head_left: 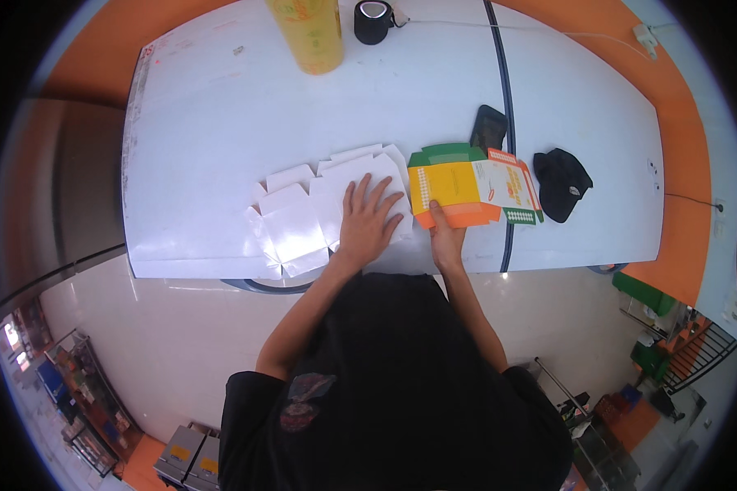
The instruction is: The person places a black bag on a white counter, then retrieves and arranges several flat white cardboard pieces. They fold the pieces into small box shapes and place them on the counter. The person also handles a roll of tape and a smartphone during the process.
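Note:
White unfolded carton blanks (295,225) lie flat on the table, plain side up, with scored flaps along their edges. Over their right part rests my left hand (371,221), fingers spread and palm down. A printed carton blank (454,184) in yellow, orange, green and white is to the right of them. My right hand (445,233) grips its near orange edge, thumb on top and the other fingers hidden underneath. The blank's left edge comes close to the white ones.
Behind the printed blank lies a black phone (489,127), with a black cap (561,184) to its right. At the back stand a tall yellow cup (309,37) and a black speaker-like cylinder (373,22) with a white cable. A dark seam (508,82) crosses the white table (221,114).

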`<state>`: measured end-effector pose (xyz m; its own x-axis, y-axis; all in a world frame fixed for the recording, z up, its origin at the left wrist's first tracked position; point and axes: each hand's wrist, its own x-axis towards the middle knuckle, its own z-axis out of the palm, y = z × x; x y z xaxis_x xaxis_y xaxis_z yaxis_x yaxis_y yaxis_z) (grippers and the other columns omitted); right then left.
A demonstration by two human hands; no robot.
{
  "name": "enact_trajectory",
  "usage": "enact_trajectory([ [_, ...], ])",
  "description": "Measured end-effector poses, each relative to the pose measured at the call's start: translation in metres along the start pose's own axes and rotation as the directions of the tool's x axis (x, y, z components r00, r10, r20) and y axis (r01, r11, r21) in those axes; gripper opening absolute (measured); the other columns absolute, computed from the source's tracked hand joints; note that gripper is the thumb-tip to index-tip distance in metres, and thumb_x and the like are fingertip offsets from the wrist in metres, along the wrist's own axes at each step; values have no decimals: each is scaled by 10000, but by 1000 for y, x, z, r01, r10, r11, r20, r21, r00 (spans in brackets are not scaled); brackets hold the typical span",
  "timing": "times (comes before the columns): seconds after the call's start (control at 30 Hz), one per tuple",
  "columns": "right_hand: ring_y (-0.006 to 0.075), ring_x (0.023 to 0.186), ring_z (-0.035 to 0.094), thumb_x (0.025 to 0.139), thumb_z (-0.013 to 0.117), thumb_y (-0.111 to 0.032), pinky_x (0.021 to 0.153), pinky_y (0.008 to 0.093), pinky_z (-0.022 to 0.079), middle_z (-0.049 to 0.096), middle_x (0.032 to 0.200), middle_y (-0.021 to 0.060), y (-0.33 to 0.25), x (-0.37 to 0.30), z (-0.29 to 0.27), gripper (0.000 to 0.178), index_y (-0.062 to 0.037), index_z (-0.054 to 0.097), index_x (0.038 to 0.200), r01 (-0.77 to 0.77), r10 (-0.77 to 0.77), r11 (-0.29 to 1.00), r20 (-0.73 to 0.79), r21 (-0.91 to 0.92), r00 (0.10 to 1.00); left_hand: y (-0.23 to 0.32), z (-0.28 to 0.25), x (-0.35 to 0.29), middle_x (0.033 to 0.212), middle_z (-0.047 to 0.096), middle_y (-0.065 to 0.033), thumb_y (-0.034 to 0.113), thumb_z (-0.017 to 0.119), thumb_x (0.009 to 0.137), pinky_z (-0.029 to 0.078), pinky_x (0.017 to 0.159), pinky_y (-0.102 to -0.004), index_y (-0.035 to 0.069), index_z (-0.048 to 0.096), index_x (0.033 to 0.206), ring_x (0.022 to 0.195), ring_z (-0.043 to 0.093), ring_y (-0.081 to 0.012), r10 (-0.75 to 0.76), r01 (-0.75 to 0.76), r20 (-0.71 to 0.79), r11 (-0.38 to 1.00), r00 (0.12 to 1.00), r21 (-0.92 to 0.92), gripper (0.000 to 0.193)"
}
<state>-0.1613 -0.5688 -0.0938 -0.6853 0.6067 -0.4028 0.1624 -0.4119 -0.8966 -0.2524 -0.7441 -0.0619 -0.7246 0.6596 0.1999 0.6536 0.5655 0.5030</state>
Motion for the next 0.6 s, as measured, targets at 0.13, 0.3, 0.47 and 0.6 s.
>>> enact_trajectory([
  [0.13, 252, 1282, 633, 1071, 604, 0, 1119, 436, 551, 586, 1431, 127, 8, -16, 9, 483, -19, 434, 1523, -13, 15, 993, -18, 121, 1000, 0, 2, -3, 1587, 493, -88, 350, 690, 1001, 205, 1276, -613, 198, 652, 1395, 1536, 338, -403, -16, 16, -13, 1000, 1000, -10, 424],
  [0.3, 266, 1316, 627, 1090, 581, -34, 1161, 465, 540, 615, 1416, 153, 7, -22, 20, 395, 6, 498, 1474, -117, 132, 867, 2, 484, 991, 1, -1, -1, 1583, 499, -86, 355, 682, 1004, 199, 1278, -609, 196, 650, 1395, 1540, 333, -398, -18, 18, -20, 1000, 1000, -7, 423],
  [0.47, 285, 1322, 637, 1094, 561, -33, 1168, 473, 536, 636, 1416, 174, 7, -19, 20, 354, 45, 526, 1437, -228, 242, 724, 69, 651, 968, 3, -2, 0, 1588, 489, -94, 334, 683, 1001, 210, 1271, -623, 190, 638, 1400, 1542, 326, -411, -21, 21, -7, 1000, 1000, -3, 427],
  [0.6, 294, 1308, 649, 1086, 570, -22, 1163, 459, 541, 649, 1403, 177, 7, -19, 19, 353, 50, 536, 1430, -240, 280, 692, 53, 681, 959, 3, -2, 1, 1589, 486, -98, 339, 683, 1001, 205, 1271, -625, 191, 631, 1407, 1543, 323, -414, -25, 25, 0, 1000, 1000, -10, 436],
])
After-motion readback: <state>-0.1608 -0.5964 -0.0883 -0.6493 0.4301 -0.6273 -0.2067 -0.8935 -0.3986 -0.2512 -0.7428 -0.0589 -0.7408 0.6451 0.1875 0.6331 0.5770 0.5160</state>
